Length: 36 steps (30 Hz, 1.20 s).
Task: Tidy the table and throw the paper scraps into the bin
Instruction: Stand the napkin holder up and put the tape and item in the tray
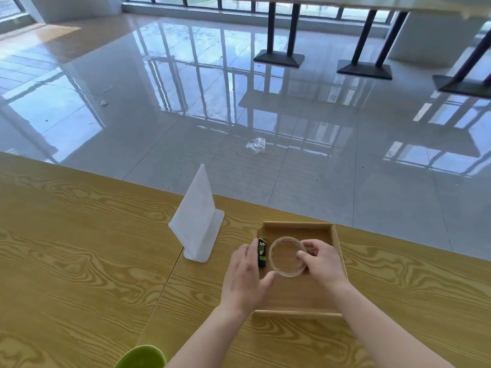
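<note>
The dish (287,256) is at lower centre of the frame, over the tray (297,224), mouth up. Being round, it has no long axis. It looks rigid, light, slick and breakable, so opposite rim edges suit best. The right hand (322,262) pinches its right rim. The left hand (243,277) lies relaxed, fingers touching the lighter (262,252).

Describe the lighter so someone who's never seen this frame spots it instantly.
On the wooden table, find the shallow wooden tray right of the white sign holder. The lighter lies at the tray's left edge, between the left hand and the clear round dish. It is the only small, dark, oblong thing there: black with green print.
</note>
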### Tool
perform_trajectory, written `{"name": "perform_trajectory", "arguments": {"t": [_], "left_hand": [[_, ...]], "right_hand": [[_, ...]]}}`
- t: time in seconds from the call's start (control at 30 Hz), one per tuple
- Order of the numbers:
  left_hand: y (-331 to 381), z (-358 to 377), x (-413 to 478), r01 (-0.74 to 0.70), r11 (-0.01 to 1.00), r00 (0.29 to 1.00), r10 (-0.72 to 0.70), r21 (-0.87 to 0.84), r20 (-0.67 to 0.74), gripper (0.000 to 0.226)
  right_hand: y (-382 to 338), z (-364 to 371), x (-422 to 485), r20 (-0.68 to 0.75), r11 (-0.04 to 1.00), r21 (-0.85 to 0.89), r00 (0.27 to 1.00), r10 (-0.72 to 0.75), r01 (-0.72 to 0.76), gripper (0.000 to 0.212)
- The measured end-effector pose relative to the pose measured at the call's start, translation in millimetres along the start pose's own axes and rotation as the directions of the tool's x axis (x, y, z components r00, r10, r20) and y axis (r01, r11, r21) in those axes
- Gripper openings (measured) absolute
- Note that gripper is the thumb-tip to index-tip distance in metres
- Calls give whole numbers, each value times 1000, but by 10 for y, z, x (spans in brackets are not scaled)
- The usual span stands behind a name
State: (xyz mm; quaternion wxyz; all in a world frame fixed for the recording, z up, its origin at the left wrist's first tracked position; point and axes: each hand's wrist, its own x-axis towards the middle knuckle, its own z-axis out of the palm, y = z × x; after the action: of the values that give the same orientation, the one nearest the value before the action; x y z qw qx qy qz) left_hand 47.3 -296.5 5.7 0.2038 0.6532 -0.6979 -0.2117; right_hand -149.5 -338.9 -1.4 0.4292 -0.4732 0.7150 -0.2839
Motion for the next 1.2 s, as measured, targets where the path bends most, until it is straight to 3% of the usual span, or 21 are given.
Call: {"name": "perform_trajectory", "arguments": {"t": [0.17, 0.4, 0.67, 0.77, 0.87, 0.97, 1.07, 1.2], "left_hand": [[-140, 74, -28, 272, 962, 951, -264, -29, 158, 63], [-178, 151, -56, 266, 964, 949, -258, -21, 184, 17], [-202, 207, -65, 259, 964, 958, -249, -62, 143, 22], [-223, 215, -64, 250, 966, 961, -239, -65, 141, 21], [-241, 223, -56, 228, 970, 967, -215, -83, 140, 22], [-249, 236, -54, 222, 970, 969, -208, -102, 135, 32], [-259, 229, -45, 218, 969, 969, -201, -114, 143, 37], [-290, 215, -33, 201, 967, 972, -177, -155, 156, 37]], "right_hand": [[92, -50, 91, -16, 983, -185, 1000, 20, -23, 26], [65, 23, 159, 128, 862, -490, 989, -77, 131, 35], [34, 55, 278, 79, 810, -558, 984, -162, 179, 25], [-25, 102, 340, 22, 760, -613, 967, -255, 215, 25], [-98, 272, 361, 201, 694, -575, 897, -394, 433, 38], [-167, 510, 382, 421, 608, -590, 845, -328, 530, 52], [-175, 615, 435, 458, 549, -649, 847, -271, 527, 57], [-80, 586, 363, 455, 534, -604, 806, -378, 591, 50]]}}
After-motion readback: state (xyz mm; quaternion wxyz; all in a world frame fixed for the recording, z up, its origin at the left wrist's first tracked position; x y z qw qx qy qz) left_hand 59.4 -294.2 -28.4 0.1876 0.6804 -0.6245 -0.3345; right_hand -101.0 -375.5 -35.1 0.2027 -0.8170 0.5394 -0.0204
